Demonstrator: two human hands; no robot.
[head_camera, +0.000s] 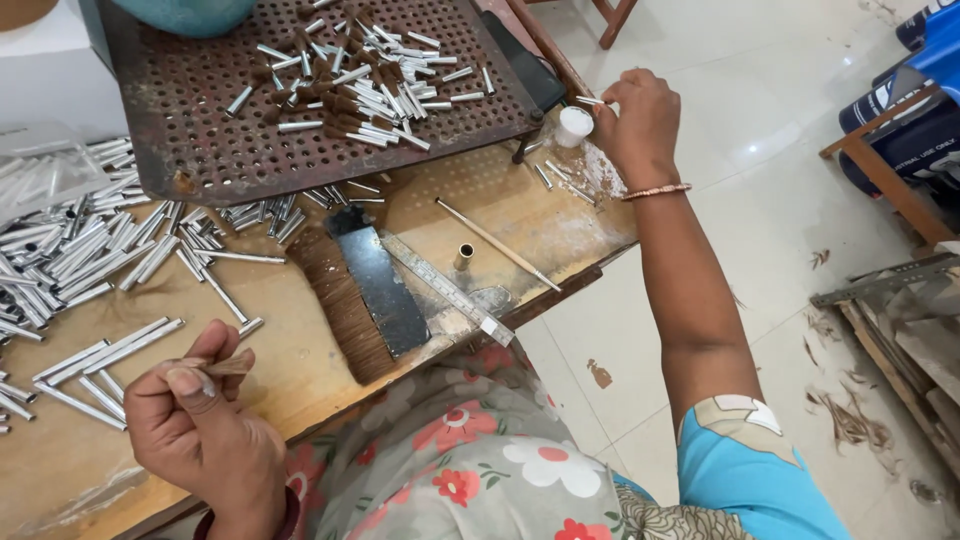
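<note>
Hands: left hand (205, 425) pinches 1 bristle tuft (228, 365), right hand (638, 120) 1 tube (592, 100).

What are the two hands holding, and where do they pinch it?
The left hand pinches a small brown hair tuft at one end. The right hand holds a thin metal tube by its end, above a small white cup.

A small brush-making workshop: metal tubes (90, 250) heaped on a worn wooden bench (300, 370).

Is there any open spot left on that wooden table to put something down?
Bare wood lies between the black-backed brush, the thin stick and the perforated tray, and along the near edge by the left hand. The loose metal tubes crowd the left; the right hand works beside the white cup.
</note>
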